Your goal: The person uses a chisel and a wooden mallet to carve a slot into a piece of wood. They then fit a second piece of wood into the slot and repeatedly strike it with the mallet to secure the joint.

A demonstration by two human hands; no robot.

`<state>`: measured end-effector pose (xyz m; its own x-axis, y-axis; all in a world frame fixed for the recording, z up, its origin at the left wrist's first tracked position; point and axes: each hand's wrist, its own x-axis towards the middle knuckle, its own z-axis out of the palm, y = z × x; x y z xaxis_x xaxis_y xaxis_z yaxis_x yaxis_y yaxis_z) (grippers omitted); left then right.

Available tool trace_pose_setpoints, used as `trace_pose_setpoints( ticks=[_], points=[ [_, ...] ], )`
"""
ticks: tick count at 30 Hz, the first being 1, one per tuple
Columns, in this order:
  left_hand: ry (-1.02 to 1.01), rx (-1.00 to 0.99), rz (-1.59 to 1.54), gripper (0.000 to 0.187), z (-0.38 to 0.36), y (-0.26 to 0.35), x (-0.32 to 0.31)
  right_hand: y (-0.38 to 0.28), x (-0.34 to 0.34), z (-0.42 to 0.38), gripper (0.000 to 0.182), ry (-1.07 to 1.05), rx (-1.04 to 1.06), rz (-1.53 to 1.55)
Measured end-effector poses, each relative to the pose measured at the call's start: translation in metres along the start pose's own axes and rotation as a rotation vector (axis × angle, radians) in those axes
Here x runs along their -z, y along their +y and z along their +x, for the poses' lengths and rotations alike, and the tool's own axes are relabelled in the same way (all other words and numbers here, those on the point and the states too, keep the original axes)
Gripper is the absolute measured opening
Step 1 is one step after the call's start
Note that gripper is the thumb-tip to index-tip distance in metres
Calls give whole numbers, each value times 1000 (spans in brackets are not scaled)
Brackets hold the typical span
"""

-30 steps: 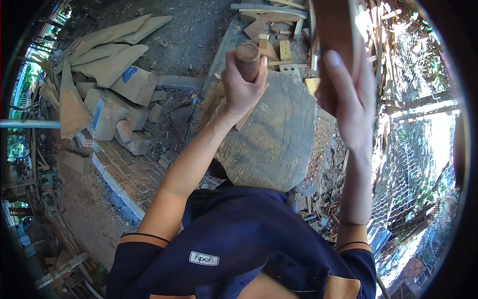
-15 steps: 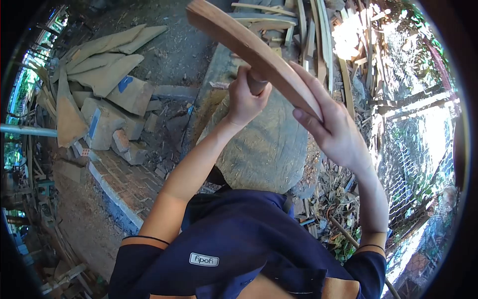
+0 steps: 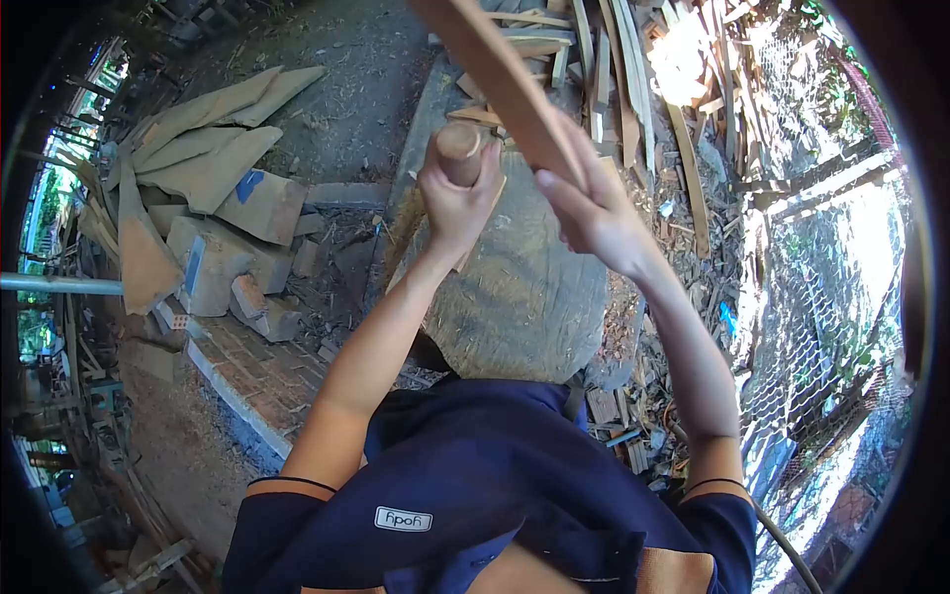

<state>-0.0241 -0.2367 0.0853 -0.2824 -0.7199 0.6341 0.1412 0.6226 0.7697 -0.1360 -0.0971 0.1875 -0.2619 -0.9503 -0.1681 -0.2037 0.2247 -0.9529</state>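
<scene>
Curved wooden bar (image 3: 507, 91): its near end is in your R hand (image 3: 599, 213), fingers clamped round it. Long axis runs fwd & to the L from that grip, far end out of view. Your L hand (image 3: 457, 210) is closed round a wooden handle (image 3: 459, 142), approx. upright, round end facing up. Bar passes to the R of that end w/ a visible gap; R hand is nearer the bar, L hand lies L of it. Beneath: worn slab (image 3: 524, 297) w/ chips. Beyond: offcuts.
</scene>
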Motion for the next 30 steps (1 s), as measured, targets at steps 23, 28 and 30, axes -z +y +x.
trace_pose_setpoints(
  ticks=[23, 28, 30],
  points=[
    [-102, 199, -380, 11, 7, 21, 51, 147, -61, 65, 72, 98, -40, -564],
    [-177, 248, -355, 15, 4, 11, 43, 151, -63, 64, 72, 99, -71, -545],
    [-193, 250, -332, 15, 6, 9, 42, 152, -65, 65, 73, 123, -54, -545]
  ],
)
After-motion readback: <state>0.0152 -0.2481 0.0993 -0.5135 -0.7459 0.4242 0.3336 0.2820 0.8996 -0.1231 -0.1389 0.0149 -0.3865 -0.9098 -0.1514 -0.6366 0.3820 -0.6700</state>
